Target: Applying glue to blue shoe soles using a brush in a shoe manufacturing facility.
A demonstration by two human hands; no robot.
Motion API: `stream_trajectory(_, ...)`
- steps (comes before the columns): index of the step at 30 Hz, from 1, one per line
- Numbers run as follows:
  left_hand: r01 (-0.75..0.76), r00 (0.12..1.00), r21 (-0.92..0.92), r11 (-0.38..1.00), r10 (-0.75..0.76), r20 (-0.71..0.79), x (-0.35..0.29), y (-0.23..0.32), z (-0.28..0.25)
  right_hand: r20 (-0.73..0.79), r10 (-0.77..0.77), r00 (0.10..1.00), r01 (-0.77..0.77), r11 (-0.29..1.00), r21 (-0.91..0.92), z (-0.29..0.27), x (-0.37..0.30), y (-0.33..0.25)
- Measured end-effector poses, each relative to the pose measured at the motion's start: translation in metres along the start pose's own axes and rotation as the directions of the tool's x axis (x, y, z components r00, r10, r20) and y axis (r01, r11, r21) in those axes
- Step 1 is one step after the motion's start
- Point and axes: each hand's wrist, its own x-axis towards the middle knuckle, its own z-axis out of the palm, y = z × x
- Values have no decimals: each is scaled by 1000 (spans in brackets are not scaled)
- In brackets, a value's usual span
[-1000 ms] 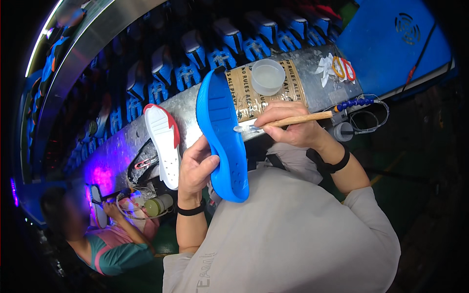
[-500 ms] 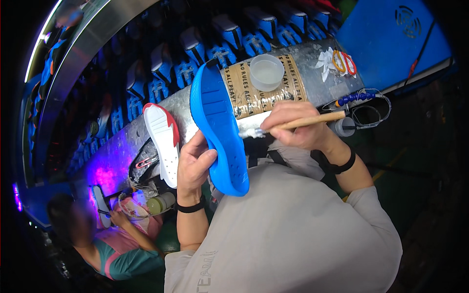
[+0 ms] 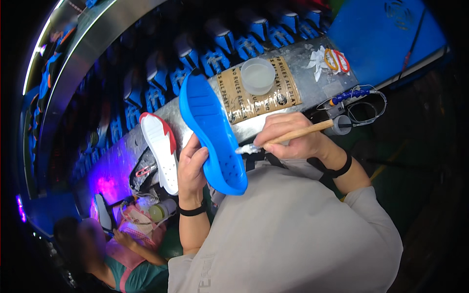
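Note:
My left hand (image 3: 192,166) grips a large blue shoe sole (image 3: 210,119) by its left side, thumb on the rim and fingers beneath. The sole is tilted upright, its inner face with grooves and small holes turned toward me. In my right hand (image 3: 290,134) is a brush (image 3: 300,132) with a wooden handle. Its white-coated bristles meet or nearly meet the sole's right rim, near the middle; exact contact is hard to tell. A white and red shoe sole (image 3: 160,146) lies left of my left hand.
Beyond the sole, a clear cup of pale liquid (image 3: 258,76) stands on a taped brown pad (image 3: 234,93) on the metal bench (image 3: 305,51). Scissors with orange and red handles (image 3: 337,60) lie on white paper. Blue shoe parts (image 3: 214,58) line the back. A co-worker (image 3: 132,259) sits at lower left.
The brush has moved down along the sole's right rim toward its holed end. In the picture, the blue sole's upper end has shifted left and down.

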Motion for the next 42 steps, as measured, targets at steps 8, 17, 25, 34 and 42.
stream_trajectory(8, -4, 997, 34, 999, 2, 80, 40, 36, 37, -597, 196, 778, -26, 959, 281, -14, -58, -2)
stream_trajectory(17, -380, 838, 24, 925, 333, 432, 286, 246, 192, -567, 240, 788, -93, 957, 276, -5, -86, -9)
stream_trajectory(25, -504, 490, 864, -10, 820, 295, 150, 139, 53, -583, 306, 753, -131, 937, 323, -7, -106, 11)
stream_trajectory(34, 653, 751, 741, -157, 262, -606, -55, -12, -68, -507, 359, 783, -130, 893, 431, 2, -89, 28)
stream_trajectory(42, 486, 792, 849, -208, 516, -327, -68, -11, -40, -448, 268, 853, -123, 937, 326, 6, -86, 16)
